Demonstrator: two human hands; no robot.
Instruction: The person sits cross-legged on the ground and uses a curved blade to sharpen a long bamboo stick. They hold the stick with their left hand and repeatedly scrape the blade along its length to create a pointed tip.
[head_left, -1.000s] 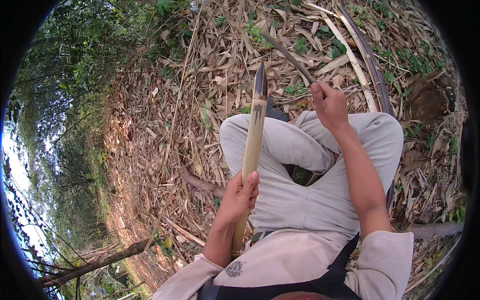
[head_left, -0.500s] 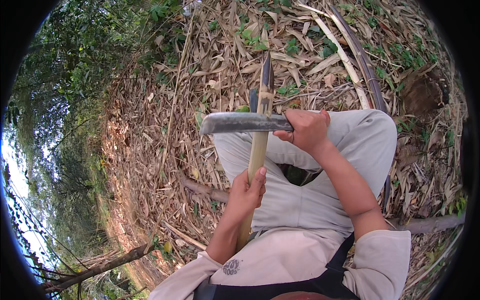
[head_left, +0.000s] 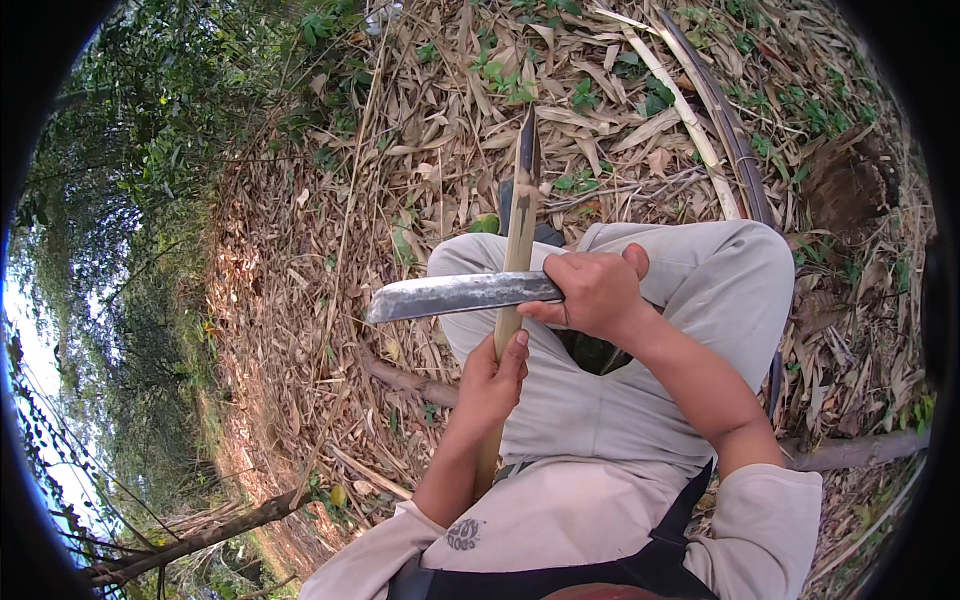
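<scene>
A long strip, apparently split bamboo (head_left: 519, 235), points away from me. It is pale and shaved along its middle, with a dark outer skin at the pointed far end. My left hand (head_left: 492, 382) is closed round its near part, and the rest runs back under my left forearm. Crosswise over the strip lies the grey blade of a machete (head_left: 450, 296), its tip to the left. My right hand (head_left: 602, 288) grips the machete, hiding its handle. The blade sits just beyond my left thumb; whether its edge touches the strip is hard to tell.
My crossed legs in light trousers (head_left: 720, 265) lie beneath the work. Dry leaves (head_left: 420, 150) cover the ground. Long split strips (head_left: 705, 120) lie at the far right beside a stump (head_left: 850, 185). Branches (head_left: 215, 535) and green bushes stand to the left.
My right hand has drawn the machete along the strip toward me, close to my left hand. The blade's tip now dips lower to the left. My left hand has hardly moved.
</scene>
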